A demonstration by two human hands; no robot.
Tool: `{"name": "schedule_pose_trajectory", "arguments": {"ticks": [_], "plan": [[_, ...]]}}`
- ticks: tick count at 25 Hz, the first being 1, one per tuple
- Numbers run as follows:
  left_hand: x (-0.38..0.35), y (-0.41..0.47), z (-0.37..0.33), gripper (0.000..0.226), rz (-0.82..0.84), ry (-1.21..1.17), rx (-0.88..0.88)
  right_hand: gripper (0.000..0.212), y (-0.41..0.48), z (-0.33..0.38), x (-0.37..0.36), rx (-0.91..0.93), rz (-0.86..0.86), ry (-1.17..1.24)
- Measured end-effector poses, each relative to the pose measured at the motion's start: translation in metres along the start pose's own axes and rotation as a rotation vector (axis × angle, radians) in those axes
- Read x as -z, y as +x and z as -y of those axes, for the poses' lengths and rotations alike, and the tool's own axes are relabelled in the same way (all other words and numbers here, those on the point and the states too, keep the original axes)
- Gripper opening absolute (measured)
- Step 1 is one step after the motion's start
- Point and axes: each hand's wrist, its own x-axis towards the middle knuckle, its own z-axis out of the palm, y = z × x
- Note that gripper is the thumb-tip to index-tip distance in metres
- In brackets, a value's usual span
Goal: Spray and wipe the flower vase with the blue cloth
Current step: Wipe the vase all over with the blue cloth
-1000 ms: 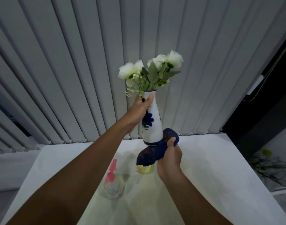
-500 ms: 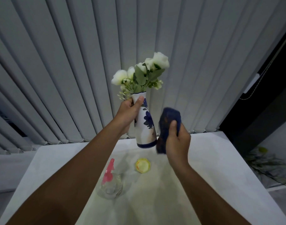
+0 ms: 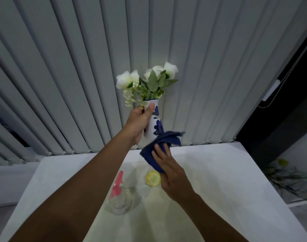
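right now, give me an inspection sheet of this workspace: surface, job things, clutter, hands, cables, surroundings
surface: white table, bare apart from two small items
job's things: white vase with blue leaf print, held up off the table, white flowers in it; blue cloth pressed against its lower part; clear spray bottle with pink top on the table
clutter: small yellow round thing on the table
hands: left hand has a grip on the vase neck; right hand holds the cloth
cables: thin cord hanging at the right by the blinds
surroundings: grey vertical blinds behind; greenery on the floor at right
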Motion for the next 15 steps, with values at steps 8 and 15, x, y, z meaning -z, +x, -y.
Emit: {"name": "schedule_pose_trajectory", "arguments": {"ticks": [8,15], "plan": [[0.0,0.001,-0.019,0.031,0.155,0.044,-0.041,0.025,0.002,0.014,0.011,-1.054,-0.522,0.711],[-0.008,-0.001,-0.008,0.047,0.204,0.06,-0.05,0.03,0.041,0.039,0.025,-1.224,-0.694,1.291]]}}
